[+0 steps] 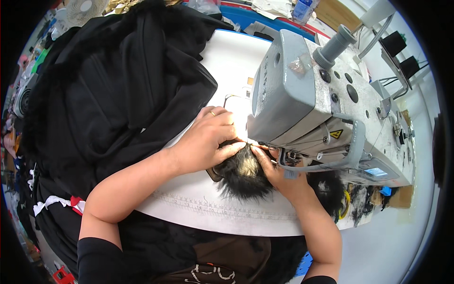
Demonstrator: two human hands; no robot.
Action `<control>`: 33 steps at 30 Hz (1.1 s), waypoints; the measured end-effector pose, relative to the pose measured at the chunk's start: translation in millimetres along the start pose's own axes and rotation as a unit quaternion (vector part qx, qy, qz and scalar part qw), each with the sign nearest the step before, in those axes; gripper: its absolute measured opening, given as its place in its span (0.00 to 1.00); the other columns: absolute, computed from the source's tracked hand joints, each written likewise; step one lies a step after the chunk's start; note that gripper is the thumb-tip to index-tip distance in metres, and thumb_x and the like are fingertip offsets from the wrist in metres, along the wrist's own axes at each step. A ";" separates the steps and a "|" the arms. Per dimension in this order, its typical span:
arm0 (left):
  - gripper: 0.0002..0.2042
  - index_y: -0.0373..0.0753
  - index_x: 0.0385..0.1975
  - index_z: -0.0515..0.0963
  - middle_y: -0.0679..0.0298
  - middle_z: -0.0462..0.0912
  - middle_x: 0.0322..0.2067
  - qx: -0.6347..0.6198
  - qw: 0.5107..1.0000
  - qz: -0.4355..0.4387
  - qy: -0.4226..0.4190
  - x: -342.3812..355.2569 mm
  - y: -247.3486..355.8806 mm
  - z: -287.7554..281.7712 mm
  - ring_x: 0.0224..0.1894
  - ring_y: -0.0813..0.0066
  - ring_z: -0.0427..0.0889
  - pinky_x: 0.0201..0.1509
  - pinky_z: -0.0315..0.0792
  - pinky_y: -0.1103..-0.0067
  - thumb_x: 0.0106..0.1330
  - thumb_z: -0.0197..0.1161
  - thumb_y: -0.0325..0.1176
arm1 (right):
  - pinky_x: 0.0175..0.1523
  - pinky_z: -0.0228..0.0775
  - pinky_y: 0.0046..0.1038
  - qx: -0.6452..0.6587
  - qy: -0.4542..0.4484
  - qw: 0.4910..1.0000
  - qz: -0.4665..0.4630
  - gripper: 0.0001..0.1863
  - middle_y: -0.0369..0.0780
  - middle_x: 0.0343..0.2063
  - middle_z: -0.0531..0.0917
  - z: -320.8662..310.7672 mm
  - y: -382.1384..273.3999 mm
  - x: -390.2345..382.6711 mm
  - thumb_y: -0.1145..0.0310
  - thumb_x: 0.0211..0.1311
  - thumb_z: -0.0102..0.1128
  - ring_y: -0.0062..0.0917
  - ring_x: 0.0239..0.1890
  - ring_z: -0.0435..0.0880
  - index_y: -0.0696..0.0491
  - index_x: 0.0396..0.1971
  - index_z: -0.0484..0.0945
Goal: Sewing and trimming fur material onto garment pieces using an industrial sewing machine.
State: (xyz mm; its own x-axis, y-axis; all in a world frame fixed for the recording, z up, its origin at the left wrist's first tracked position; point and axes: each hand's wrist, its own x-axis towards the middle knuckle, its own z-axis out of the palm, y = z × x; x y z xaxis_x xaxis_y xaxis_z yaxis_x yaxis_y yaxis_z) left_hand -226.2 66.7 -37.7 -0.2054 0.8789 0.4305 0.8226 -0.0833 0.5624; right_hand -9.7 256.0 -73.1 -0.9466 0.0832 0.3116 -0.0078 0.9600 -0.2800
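Note:
A piece of black fur (231,179) with a pale patch lies on the white sewing table, just below the needle area of a grey sewing machine (288,90). My left hand (208,139) grips its upper left edge, the thumb pressed on the fur and the other fingers bent toward the lit needle area. From the right, my right hand (280,176) pinches the fur's upper right edge, thumb close to the left thumb. The machine's head and guard partly cover the right fingers. The needle tip is hard to make out in the bright light.
A large heap of black garments (127,85) with fur trim covers the table's left side. A printed ruler scale (213,208) runs along the table's front edge. More black fur (326,191) lies under the machine's right side. A blue bin (246,18) stands behind.

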 end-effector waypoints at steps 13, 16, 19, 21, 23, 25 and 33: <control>0.06 0.39 0.33 0.83 0.63 0.79 0.41 0.017 1.000 -0.006 0.003 3.6 -4.2 3.6 0.55 0.59 0.78 0.69 0.66 0.59 0.64 0.74 0.32 | 0.59 0.79 0.27 -0.295 -0.028 0.955 -0.005 0.25 0.30 0.56 0.89 0.8 2.8 4.2 0.69 0.69 0.64 0.24 0.54 0.89 0.34 0.64 0.86; 0.05 0.40 0.34 0.84 0.64 0.80 0.42 0.023 1.000 -0.006 -0.002 4.2 -4.3 3.7 0.56 0.60 0.78 0.69 0.66 0.60 0.64 0.74 0.32 | 0.59 0.79 0.27 -0.013 -0.003 0.999 0.039 0.28 0.30 0.58 0.88 -3.2 7.0 5.6 0.71 0.69 0.61 0.24 0.55 0.89 0.33 0.67 0.84; 0.05 0.42 0.36 0.86 0.65 0.81 0.44 0.007 1.000 0.001 0.013 4.0 -4.0 3.2 0.56 0.60 0.78 0.69 0.66 0.60 0.64 0.74 0.32 | 0.58 0.78 0.26 -0.133 -0.020 0.991 -0.003 0.30 0.29 0.58 0.88 -19.3 -3.4 15.1 0.73 0.67 0.60 0.22 0.55 0.88 0.34 0.69 0.82; 0.06 0.44 0.39 0.87 0.66 0.82 0.45 0.009 1.000 -0.008 0.001 3.8 -4.1 2.3 0.57 0.60 0.78 0.69 0.66 0.60 0.64 0.74 0.32 | 0.57 0.78 0.26 -0.241 -0.032 0.966 -0.089 0.32 0.28 0.55 0.89 -28.1 -9.8 24.2 0.76 0.65 0.61 0.22 0.52 0.89 0.35 0.69 0.82; 0.06 0.44 0.38 0.87 0.66 0.82 0.44 0.007 1.000 -0.013 0.007 3.1 -3.9 0.2 0.57 0.60 0.78 0.69 0.65 0.60 0.63 0.74 0.32 | 0.55 0.77 0.26 -0.225 -0.129 0.965 -0.033 0.33 0.28 0.53 0.89 -37.0 -16.7 26.7 0.77 0.64 0.61 0.21 0.46 0.88 0.35 0.69 0.82; 0.06 0.44 0.38 0.88 0.66 0.82 0.44 0.003 1.000 -0.015 0.011 2.9 -4.9 -0.1 0.57 0.60 0.78 0.69 0.65 0.59 0.63 0.74 0.32 | 0.52 0.77 0.27 -0.209 -0.225 0.951 0.027 0.35 0.27 0.50 0.89 -37.8 -18.1 24.8 0.78 0.62 0.62 0.20 0.41 0.87 0.35 0.69 0.82; 0.06 0.42 0.35 0.87 0.65 0.82 0.42 0.018 1.000 -0.018 -0.006 2.5 -8.9 4.8 0.56 0.60 0.78 0.70 0.64 0.58 0.62 0.76 0.33 | 0.47 0.75 0.24 -0.083 -0.104 0.990 0.048 0.36 0.28 0.41 0.88 -16.5 -3.4 12.9 0.80 0.62 0.61 0.16 0.33 0.82 0.31 0.68 0.83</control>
State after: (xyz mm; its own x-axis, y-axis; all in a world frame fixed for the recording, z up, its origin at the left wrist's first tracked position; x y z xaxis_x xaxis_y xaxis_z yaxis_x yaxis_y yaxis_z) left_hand -231.5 71.8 -45.1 -0.2286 0.8865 0.4022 0.8339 -0.0349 0.5508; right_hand -16.5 258.3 -53.2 -0.9865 0.1357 0.0916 0.1221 0.9825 -0.1406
